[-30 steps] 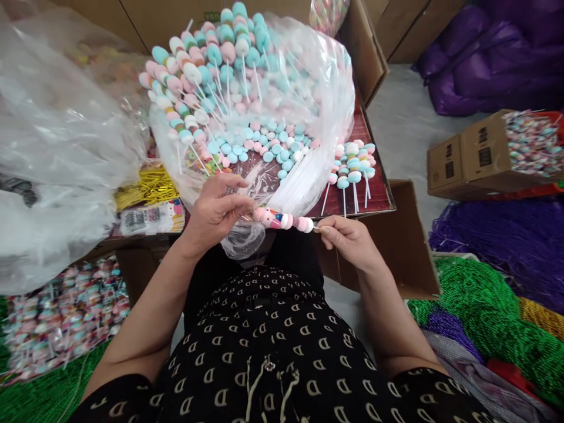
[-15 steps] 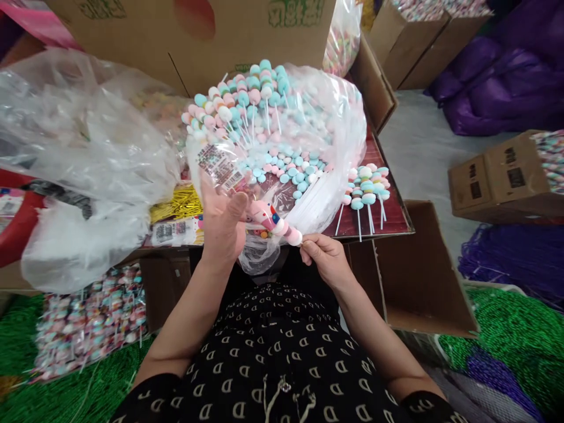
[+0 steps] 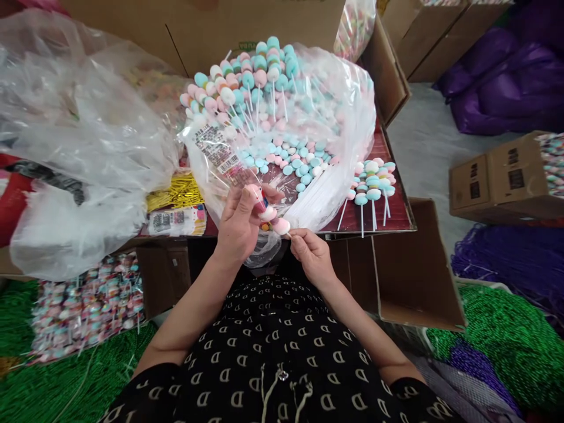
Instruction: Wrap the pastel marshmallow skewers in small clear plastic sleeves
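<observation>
My left hand (image 3: 240,220) is closed around a small clear printed wrapper that covers the upper part of a candy skewer (image 3: 280,225). Pink and white pieces of the skewer stick out of the wrapper's lower end. My right hand (image 3: 311,254) pinches the skewer's stick just below the lowest piece. Behind my hands lies a big open clear bag (image 3: 352,88) with many blue, pink and white skewers (image 3: 259,79), loose candies (image 3: 302,161) and white sticks (image 3: 311,200). More skewers (image 3: 372,182) lie at the table's right end.
Yellow twist ties (image 3: 178,192) and printed wrappers (image 3: 176,221) lie left of the bag. A large plastic bag (image 3: 88,135) covers the left side. An open carton (image 3: 418,276) stands below the table's right edge. Wrapped skewers (image 3: 90,299) lie at lower left, near green strands (image 3: 502,329) at lower right.
Both hands have shifted slightly left with the skewer. My left hand's fingers have closed round the wrapper, and more of the skewer is inside it.
</observation>
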{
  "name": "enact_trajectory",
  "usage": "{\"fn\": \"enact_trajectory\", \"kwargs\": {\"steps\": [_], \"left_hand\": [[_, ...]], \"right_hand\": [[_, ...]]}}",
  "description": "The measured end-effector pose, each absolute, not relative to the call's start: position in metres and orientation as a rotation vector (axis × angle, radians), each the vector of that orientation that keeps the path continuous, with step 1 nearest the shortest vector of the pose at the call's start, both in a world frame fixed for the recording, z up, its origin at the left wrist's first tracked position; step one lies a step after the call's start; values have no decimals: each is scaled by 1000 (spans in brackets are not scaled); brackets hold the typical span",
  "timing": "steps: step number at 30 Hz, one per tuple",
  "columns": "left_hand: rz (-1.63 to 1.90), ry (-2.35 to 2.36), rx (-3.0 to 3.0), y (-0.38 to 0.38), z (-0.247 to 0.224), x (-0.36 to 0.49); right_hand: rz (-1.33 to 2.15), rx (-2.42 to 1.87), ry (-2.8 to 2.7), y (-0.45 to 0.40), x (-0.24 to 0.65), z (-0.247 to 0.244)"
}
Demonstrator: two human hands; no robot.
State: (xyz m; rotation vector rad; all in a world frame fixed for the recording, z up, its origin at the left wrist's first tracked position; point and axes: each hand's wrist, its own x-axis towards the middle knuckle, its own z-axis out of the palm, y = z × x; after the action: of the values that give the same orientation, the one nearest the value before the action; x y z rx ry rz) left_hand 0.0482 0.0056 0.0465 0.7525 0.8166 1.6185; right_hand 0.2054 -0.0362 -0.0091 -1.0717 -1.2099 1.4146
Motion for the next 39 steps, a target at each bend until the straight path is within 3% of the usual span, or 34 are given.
{"fn": "enact_trajectory", "kwargs": {"steps": [8,19,30,39], "left_hand": [[1426,722,762,0,44,33],[1523,788,659,3,44,40],[1479,692,733,-7,36,37],[1271,714,823,-15,24,20]], "right_hand": [[1514,-1040,-1033,-39,205,-21],[1051,-1163,-1439,-38,205,-13],[2129,-816,-1017,-42,202,-8],[1884,-884,-868,-42,188,-12]]}}
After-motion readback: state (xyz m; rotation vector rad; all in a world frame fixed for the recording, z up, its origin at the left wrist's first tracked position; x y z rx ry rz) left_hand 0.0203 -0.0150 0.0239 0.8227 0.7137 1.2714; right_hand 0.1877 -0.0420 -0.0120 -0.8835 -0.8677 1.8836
